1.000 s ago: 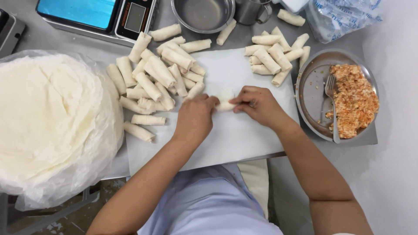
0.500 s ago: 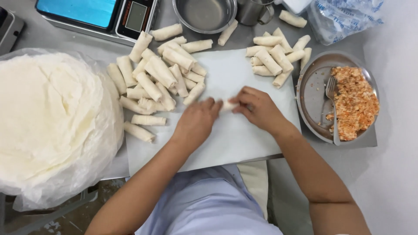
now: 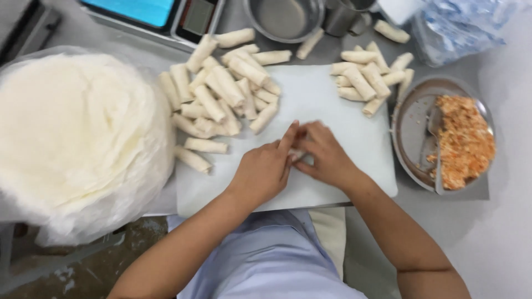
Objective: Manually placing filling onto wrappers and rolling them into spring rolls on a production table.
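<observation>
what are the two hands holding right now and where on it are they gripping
Both the left hand and the right hand pinch one small pale roll on the white board. It is mostly hidden, so the exact grip points cannot be told.

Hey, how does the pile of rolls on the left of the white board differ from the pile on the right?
The left pile holds many more rolls than the right pile. The left pile spreads off the white board toward the stack of round wrappers; the right pile sits at the board's far corner beside the metal plate of orange filling. The left pile's rolls are heaped on one another; the right pile is flatter. Both hold pale, uncooked rolls.
</observation>
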